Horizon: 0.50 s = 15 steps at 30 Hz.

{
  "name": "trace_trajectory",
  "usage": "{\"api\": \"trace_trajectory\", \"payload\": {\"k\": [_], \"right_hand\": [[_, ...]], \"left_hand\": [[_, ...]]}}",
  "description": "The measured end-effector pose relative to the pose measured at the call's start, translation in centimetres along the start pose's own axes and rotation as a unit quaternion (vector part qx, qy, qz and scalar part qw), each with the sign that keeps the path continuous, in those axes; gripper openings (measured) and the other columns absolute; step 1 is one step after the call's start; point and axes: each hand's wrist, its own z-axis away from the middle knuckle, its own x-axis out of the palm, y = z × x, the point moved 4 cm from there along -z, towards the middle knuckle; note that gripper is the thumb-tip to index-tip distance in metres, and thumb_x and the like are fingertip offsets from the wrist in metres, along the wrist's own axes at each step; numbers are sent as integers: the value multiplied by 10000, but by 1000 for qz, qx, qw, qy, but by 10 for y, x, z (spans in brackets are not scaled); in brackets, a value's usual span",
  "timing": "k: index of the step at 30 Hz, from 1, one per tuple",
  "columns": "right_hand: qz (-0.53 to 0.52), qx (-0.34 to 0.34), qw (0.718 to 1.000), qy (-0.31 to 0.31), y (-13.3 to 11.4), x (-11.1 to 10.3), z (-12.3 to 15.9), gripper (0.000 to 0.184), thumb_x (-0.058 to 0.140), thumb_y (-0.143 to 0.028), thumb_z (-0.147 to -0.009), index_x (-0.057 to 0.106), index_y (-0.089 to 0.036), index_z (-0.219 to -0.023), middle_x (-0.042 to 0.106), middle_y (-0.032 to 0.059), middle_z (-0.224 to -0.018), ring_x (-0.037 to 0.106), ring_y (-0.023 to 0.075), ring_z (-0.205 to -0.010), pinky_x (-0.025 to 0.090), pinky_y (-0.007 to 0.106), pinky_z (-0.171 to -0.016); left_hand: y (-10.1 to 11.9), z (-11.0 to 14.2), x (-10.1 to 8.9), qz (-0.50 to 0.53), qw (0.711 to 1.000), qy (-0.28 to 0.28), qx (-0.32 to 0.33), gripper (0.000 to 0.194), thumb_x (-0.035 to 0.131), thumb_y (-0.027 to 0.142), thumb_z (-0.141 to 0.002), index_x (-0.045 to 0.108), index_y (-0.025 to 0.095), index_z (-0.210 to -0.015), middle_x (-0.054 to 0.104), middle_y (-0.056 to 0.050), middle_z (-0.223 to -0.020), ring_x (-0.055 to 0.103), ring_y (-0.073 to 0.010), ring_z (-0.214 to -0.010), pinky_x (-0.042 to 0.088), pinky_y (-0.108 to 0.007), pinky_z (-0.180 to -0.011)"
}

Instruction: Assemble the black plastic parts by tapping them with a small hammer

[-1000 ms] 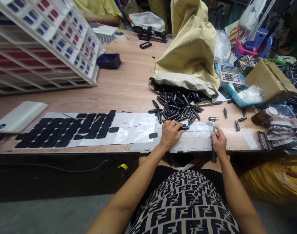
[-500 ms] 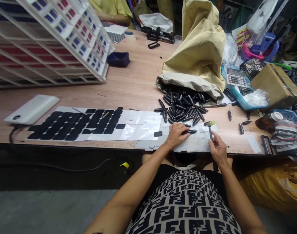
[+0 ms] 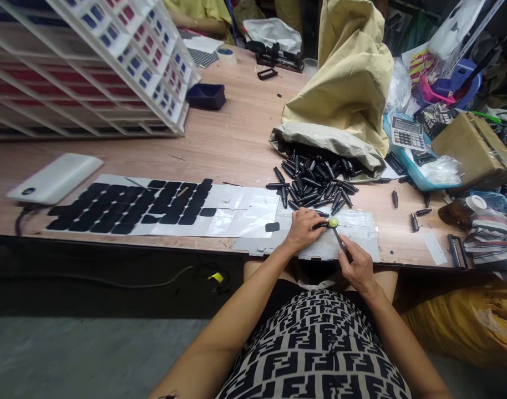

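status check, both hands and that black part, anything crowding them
Left hand holding black part. Right hand gripping hammer, head at part's end, contact unclear. Pile of black pieces just beyond left hand.

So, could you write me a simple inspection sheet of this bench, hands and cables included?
Surface: brown wood-grain tabletop; pale grey flat sheet at the near edge.
Work things: heap of slim black pieces at the mouth of a tan sack; small hammer with yellow-green face.
Clutter: grey calculator, brown cardboard box, white lattice crate.
Left hand: holds one slim black piece.
Right hand: grips the hammer, its head at that piece's end; contact unclear.
Cables: dark cord at a white flat case; grey cable below the tabletop.
Surroundings: person in yellow across the tabletop.
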Motion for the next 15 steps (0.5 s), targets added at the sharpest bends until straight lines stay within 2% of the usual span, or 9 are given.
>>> {"api": "trace_trajectory", "payload": {"k": [3,10,15], "right_hand": [[-13,8,1000,22,2,-4,0,442,517,-211,-964,616,-205,-1395,736,90,-1218,722,210,-1081,578,319,-970],[-12,43,999,7,14,-5,-1,418,532,-251,-951,654,-213,-1350,746,87,-1175,722,213,-1030,577,325,-945],[-27,146,986,73,47,-18,-7,446,579,-327,-922,661,-173,-1333,711,52,-888,648,165,-733,556,301,-747]], "left_hand": [[0,0,0,1,1000,-1,2,206,727,328,-872,775,283,-1067,710,-37,-1009,511,-249,-1025,326,-434,-918],[2,0,-2,3,1000,3,-2,190,731,315,-870,776,271,-1049,721,-34,-1006,515,-253,-1031,327,-444,-930],[5,1,-3,-3,1000,11,11,185,739,308,-861,768,253,-1035,720,-42,-994,520,-263,-1044,330,-452,-939]]}}
